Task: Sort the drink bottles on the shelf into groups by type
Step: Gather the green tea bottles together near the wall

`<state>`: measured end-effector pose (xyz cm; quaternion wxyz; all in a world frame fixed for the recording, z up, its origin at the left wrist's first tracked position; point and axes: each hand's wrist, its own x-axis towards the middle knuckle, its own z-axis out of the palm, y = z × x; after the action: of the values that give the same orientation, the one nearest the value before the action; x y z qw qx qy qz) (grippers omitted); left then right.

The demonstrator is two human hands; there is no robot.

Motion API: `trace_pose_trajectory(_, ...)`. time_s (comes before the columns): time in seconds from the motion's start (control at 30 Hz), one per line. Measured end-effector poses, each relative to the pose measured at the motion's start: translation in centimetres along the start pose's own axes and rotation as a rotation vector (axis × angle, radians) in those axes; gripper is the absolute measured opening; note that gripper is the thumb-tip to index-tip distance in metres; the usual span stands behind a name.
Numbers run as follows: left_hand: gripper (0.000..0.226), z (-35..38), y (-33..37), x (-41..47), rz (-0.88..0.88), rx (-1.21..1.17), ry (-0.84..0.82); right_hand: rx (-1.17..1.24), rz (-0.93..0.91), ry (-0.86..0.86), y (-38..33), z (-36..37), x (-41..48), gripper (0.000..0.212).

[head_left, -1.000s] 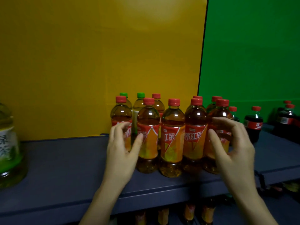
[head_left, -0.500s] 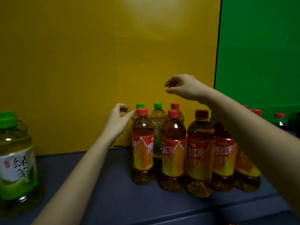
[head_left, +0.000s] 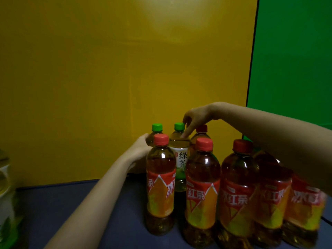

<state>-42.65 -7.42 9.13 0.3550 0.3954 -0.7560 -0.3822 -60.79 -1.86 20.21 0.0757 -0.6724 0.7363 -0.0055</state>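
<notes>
Okay, from my end I see both arms reaching over the front row to the back of the shelf (head_left: pixel 71 203). The left hand (head_left: pixel 141 147) sits against the shoulder of the left green-capped bottle (head_left: pixel 157 127), just behind the front-left red-capped bottle (head_left: pixel 160 186). That front bottle hides the fingers, so I cannot tell whether they grip.

The right hand (head_left: pixel 196 115) hangs above the right green-capped bottle (head_left: pixel 179 144), wrist high. One finger (head_left: pixel 185 132) stretches down with its tip on that bottle's shoulder, and the thumb is just beside the cap. I see nothing wrapped round it, so the hand looks loose, only touching.

Both green-capped bottles stand upright in the back row, with a back red-capped bottle (head_left: pixel 202 129) right of them. Four more red-capped bottles (head_left: pixel 237 194) crowd the front, touching. A large green-tea jug (head_left: pixel 4 194) stands well apart at the left edge.
</notes>
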Motion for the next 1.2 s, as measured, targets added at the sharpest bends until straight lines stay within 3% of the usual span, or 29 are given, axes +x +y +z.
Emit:
trace_pose_trajectory(0.13, 0.052, -0.2, -0.4, 0.4, 0.003, -0.014, -0.027, 0.063, -0.049, -0.089, -0.1, 0.6, 1.3, 0.043)
trace_pose_trajectory(0.33, 0.050, -0.6, -0.9, 0.7, -0.005, -0.009, -0.052, 0.150, -0.069, -0.133, -0.4, 1.5, 2.0, 0.049)
trace_pose_trajectory(0.43, 0.036, -0.5, -1.0, 0.4, 0.002, -0.036, -0.052, 0.135, -0.091, -0.102, -0.5, 1.6, 2.0, 0.050)
trace_pose_trajectory(0.57, 0.040, -0.2, -0.9, 0.0, 0.030, -0.060, -0.009, 0.080, -0.101, -0.041, -0.7, 1.7, 2.4, 0.049)
trace_pose_trajectory(0.73, 0.052, -1.3, -1.0, -1.0, 0.043, -0.063, 0.115, 0.055, -0.166, 0.021, -1.4, 1.3, 2.1, 0.041)
trace_pose_trajectory(0.93, 0.061, -4.4, -0.7, -3.7, 0.051, -0.057, 0.382, 0.264, -0.274, 0.149, -3.3, -1.5, -0.3, 0.029)
trace_pose_trajectory(1.1, 0.079, -7.9, -0.7, -7.5, 0.057, 0.025, 0.559, 0.370, -0.397, 0.229, -7.5, -2.4, -1.8, 0.028)
trace_pose_trajectory(1.2, 0.069, -9.4, -0.9, -9.7, 0.034, 0.123, 0.607, 0.435, -0.450, 0.259, -10.3, -2.5, -2.5, 0.037)
